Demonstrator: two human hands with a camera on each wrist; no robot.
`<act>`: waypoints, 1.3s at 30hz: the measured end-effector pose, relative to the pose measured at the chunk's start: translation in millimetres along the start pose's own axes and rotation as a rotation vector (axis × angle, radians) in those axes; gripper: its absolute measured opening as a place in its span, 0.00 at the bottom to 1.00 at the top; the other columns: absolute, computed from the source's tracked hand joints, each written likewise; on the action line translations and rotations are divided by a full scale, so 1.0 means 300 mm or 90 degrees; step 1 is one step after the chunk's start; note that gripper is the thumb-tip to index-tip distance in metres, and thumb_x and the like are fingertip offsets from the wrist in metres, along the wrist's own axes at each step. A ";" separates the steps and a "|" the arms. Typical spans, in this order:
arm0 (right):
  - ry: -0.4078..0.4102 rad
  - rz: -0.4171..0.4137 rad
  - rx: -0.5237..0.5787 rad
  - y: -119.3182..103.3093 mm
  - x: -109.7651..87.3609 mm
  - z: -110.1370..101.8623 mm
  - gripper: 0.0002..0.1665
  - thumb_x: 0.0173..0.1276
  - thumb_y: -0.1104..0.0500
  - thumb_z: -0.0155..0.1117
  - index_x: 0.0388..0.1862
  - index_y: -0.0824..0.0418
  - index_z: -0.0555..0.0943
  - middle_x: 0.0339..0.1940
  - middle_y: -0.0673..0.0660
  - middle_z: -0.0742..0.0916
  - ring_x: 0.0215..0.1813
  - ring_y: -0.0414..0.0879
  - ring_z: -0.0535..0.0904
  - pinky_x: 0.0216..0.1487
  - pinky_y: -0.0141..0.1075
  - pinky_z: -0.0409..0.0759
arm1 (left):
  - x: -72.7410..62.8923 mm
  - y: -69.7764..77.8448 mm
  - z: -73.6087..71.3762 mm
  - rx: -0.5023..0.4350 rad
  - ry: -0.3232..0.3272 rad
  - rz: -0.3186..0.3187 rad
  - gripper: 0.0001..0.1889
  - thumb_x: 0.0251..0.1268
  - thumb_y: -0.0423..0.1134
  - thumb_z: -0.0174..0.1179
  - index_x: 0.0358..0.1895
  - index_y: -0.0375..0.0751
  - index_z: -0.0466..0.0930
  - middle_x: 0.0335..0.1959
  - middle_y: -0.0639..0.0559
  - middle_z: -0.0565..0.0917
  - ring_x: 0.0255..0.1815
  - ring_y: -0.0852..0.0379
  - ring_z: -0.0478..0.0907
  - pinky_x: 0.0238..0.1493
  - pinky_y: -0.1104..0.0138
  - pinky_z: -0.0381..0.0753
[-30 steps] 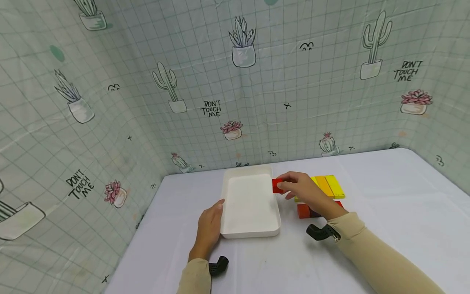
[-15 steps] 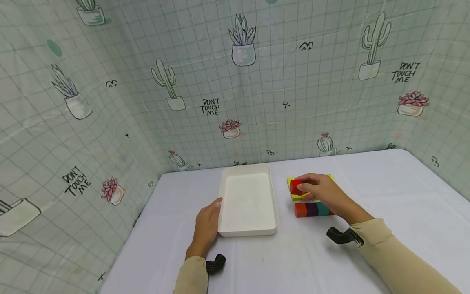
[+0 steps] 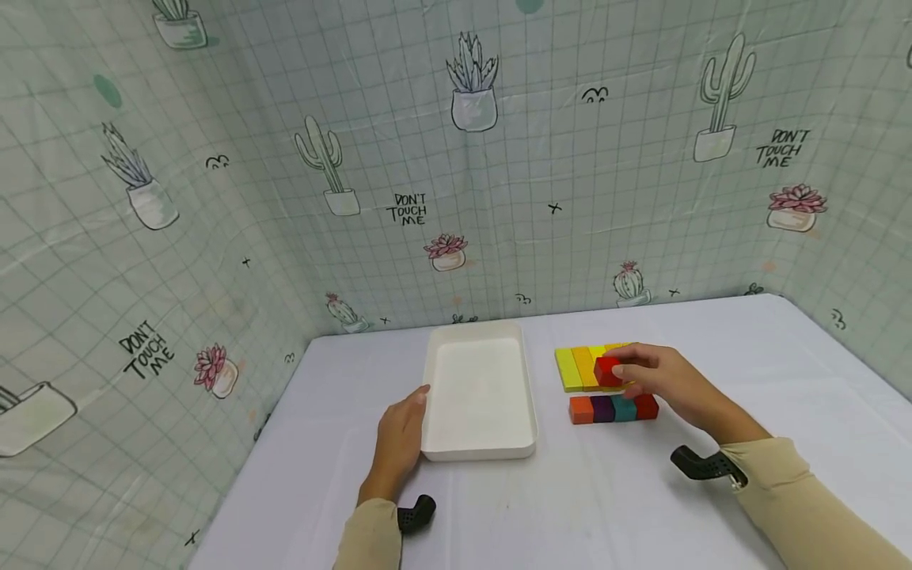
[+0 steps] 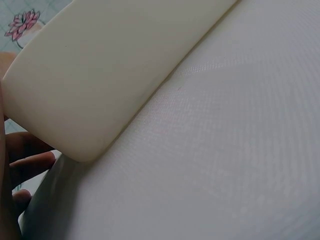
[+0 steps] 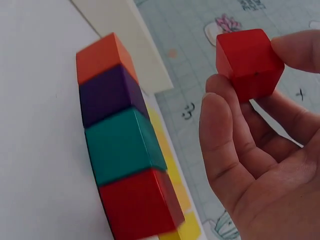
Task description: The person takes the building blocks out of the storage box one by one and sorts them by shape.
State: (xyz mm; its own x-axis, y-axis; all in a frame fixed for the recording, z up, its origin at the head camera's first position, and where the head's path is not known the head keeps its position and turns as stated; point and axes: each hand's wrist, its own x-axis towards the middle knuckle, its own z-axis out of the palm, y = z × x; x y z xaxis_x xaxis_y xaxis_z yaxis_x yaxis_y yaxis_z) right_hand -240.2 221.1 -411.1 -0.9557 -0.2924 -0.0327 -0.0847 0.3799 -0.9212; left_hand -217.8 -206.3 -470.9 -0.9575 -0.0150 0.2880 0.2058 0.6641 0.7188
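Observation:
A red cube is pinched between the thumb and fingers of my right hand, raised over the row of yellow and orange flat blocks. In front of those blocks stands a line of cubes: an orange cube, a purple cube, a teal cube and a dark red cube. My left hand rests along the left side of a shallow white tray, its fingers against the tray's wall. The right end of the flat blocks is hidden behind my right hand.
A white cloth covers the table. Behind and to the left hangs a checked curtain printed with cacti. Each wrist carries a black camera mount, one of them the right mount.
My right hand has carried the red cube rightward from the tray's right edge to above the flat blocks, uncovering the front line of cubes. The left hand stays at the tray.

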 end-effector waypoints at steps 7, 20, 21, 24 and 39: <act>0.017 -0.004 -0.021 0.046 -0.044 -0.058 0.30 0.77 0.48 0.57 0.68 0.67 0.72 0.60 0.67 0.79 0.49 0.55 0.80 0.49 0.39 0.83 | 0.003 0.002 0.004 -0.006 0.003 -0.002 0.26 0.83 0.53 0.39 0.67 0.43 0.78 0.62 0.41 0.80 0.64 0.39 0.74 0.66 0.43 0.68; 0.007 0.031 -0.043 0.140 -0.079 -0.174 0.26 0.76 0.51 0.59 0.65 0.66 0.74 0.58 0.66 0.81 0.50 0.54 0.78 0.46 0.41 0.83 | 0.007 0.003 -0.004 -0.004 0.004 0.010 0.27 0.83 0.54 0.38 0.67 0.42 0.77 0.62 0.41 0.80 0.64 0.39 0.74 0.67 0.44 0.68; 0.001 0.039 -0.041 0.147 -0.080 -0.179 0.26 0.75 0.52 0.59 0.65 0.67 0.73 0.57 0.66 0.81 0.49 0.55 0.79 0.46 0.41 0.83 | 0.006 0.004 -0.004 -0.004 0.005 0.010 0.27 0.83 0.54 0.39 0.67 0.42 0.77 0.62 0.41 0.80 0.64 0.39 0.74 0.67 0.44 0.68; -0.019 0.061 -0.027 0.174 -0.083 -0.191 0.26 0.75 0.54 0.59 0.65 0.68 0.72 0.56 0.66 0.81 0.44 0.57 0.80 0.45 0.41 0.82 | 0.002 0.004 -0.001 -0.008 0.002 0.002 0.27 0.83 0.54 0.38 0.67 0.42 0.77 0.62 0.41 0.80 0.65 0.39 0.74 0.67 0.44 0.67; -0.059 0.063 -0.070 0.197 -0.073 -0.197 0.25 0.72 0.53 0.64 0.61 0.66 0.77 0.53 0.62 0.83 0.40 0.55 0.80 0.42 0.40 0.83 | 0.005 0.012 0.000 -0.008 0.000 -0.011 0.26 0.83 0.54 0.39 0.68 0.43 0.77 0.63 0.42 0.79 0.66 0.39 0.73 0.68 0.44 0.66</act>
State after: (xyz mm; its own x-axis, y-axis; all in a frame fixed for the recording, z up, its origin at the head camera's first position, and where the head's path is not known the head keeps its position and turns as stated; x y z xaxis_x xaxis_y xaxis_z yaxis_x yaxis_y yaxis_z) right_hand -240.9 302.0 -442.0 -0.9311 -0.3268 -0.1621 -0.0265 0.5038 -0.8634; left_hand -218.4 -203.9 -467.9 -0.9610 -0.0261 0.2753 0.1919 0.6537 0.7320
